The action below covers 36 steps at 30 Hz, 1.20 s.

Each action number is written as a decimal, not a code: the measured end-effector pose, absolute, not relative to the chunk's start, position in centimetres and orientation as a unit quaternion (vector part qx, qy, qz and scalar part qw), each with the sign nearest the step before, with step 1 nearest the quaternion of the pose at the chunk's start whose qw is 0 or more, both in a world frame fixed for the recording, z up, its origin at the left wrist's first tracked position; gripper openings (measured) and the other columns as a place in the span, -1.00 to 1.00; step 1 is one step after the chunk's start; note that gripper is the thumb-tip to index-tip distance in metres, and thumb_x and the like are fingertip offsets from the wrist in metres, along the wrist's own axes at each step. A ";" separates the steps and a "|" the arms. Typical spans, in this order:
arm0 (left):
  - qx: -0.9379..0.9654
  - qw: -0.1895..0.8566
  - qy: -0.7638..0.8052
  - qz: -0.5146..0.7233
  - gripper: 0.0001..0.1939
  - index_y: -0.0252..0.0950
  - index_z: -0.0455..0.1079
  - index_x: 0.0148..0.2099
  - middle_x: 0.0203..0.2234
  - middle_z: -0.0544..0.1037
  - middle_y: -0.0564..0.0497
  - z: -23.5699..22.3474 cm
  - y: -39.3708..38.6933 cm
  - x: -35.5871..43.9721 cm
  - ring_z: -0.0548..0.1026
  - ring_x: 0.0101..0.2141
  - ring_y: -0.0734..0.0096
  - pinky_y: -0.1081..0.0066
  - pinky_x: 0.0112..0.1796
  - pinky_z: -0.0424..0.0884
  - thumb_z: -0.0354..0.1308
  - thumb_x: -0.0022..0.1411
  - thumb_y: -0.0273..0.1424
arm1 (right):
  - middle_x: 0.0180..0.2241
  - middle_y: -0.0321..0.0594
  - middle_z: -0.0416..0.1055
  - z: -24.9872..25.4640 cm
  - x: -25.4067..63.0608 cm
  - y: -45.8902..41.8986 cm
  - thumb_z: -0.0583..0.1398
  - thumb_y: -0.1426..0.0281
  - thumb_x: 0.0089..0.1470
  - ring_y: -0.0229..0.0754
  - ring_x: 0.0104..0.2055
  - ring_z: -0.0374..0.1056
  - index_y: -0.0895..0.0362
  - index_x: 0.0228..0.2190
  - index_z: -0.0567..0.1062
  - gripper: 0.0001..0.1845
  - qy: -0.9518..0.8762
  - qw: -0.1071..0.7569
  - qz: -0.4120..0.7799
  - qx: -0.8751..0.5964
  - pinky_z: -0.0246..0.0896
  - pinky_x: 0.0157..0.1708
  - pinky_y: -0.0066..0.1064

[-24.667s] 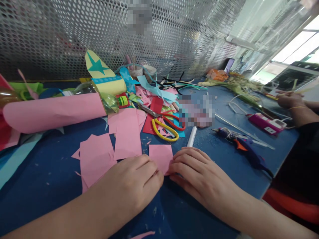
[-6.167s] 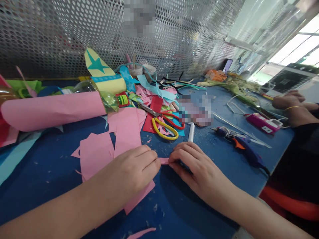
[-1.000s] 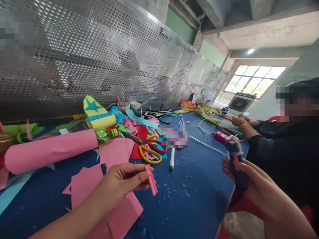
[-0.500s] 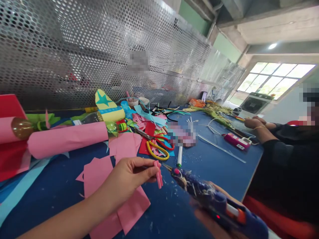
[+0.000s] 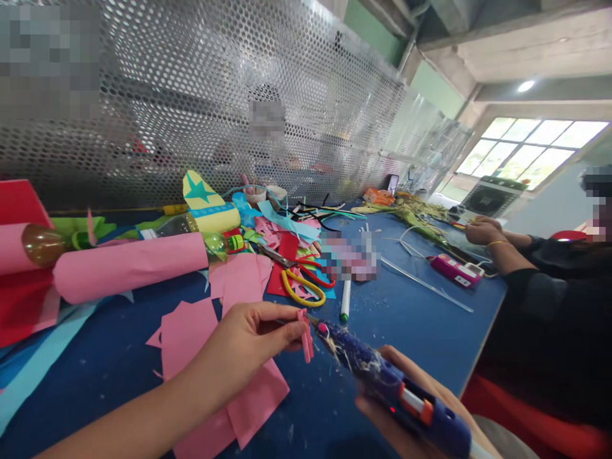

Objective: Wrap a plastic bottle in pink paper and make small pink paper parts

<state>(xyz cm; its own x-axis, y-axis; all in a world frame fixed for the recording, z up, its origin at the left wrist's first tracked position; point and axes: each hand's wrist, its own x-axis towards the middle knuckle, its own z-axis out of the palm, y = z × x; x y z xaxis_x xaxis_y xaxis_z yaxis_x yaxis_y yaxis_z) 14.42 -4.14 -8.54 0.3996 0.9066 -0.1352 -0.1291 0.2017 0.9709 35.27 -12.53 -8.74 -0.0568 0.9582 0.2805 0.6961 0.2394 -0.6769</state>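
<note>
Between thumb and fingers, my left hand (image 5: 268, 335) pinches a small folded strip of pink paper (image 5: 306, 341). My right hand (image 5: 411, 395) grips a dark blue glue gun (image 5: 377, 366) with glue strands stuck along its barrel and a red light lit. Its nozzle tip is at the upper end of the pink strip; whether they touch I cannot tell. Beneath my left forearm lie flat sheets of pink paper (image 5: 189, 338). Just beyond the hands are scissors (image 5: 301, 287) with yellow and red handles, and a white marker (image 5: 345, 301) with a green tip.
A pink-wrapped bottle (image 5: 131, 266) lies at left, near a yellow paper piece with a star (image 5: 198, 191). Paper scraps (image 5: 287, 223) are heaped along the perforated metal panel (image 5: 191, 95). A purple power strip (image 5: 454, 271) with cables sits at right, beside another person's arm (image 5: 507, 252).
The glue gun in my right hand has moved left, bringing its nozzle up to the pink strip. My left hand stays almost still.
</note>
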 end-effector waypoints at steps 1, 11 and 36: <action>0.500 0.670 0.390 0.386 -0.86 -0.26 0.60 -0.38 -0.53 0.64 0.06 -8.5 -4.1 14.4 0.58 -0.45 0.41 0.45 -0.30 0.51 0.37 -0.03 -0.31 | -0.54 -0.34 0.46 -8.8 35.3 -12.5 0.20 0.07 0.09 -0.18 -0.52 0.43 -0.03 -0.43 0.44 -0.74 -0.708 0.353 0.179 -0.585 0.39 -0.46 -0.45; 0.504 0.668 0.400 0.374 -0.81 -0.27 0.60 -0.40 -0.55 0.63 0.07 -8.6 -3.9 14.4 0.55 -0.47 0.44 0.51 -0.35 0.48 0.38 -0.10 -0.28 | -0.57 -0.38 0.40 -9.7 35.0 -12.4 -0.04 0.03 0.26 -0.23 -0.59 0.41 -0.01 -0.41 0.35 -0.61 -0.752 0.370 0.019 -0.546 0.36 -0.55 -0.50; 0.548 0.626 0.407 0.377 -0.80 -0.26 0.61 -0.35 -0.54 0.63 0.03 -9.5 -3.7 14.2 0.53 -0.42 0.38 0.43 -0.26 0.46 0.31 0.01 -0.26 | -0.49 -0.34 0.37 -8.1 34.9 -12.0 0.06 0.23 0.25 -0.26 -0.52 0.40 0.02 -0.42 0.32 -0.79 -0.770 0.329 0.090 -0.539 0.36 -0.51 -0.53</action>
<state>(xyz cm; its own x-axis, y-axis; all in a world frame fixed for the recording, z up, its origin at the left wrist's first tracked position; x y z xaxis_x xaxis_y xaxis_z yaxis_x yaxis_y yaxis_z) 14.22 -3.65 -9.51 0.3850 0.9178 -0.0970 -0.0254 0.1157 0.9930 34.92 -12.04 -8.09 -0.2030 0.8892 0.4101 0.7702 0.4036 -0.4938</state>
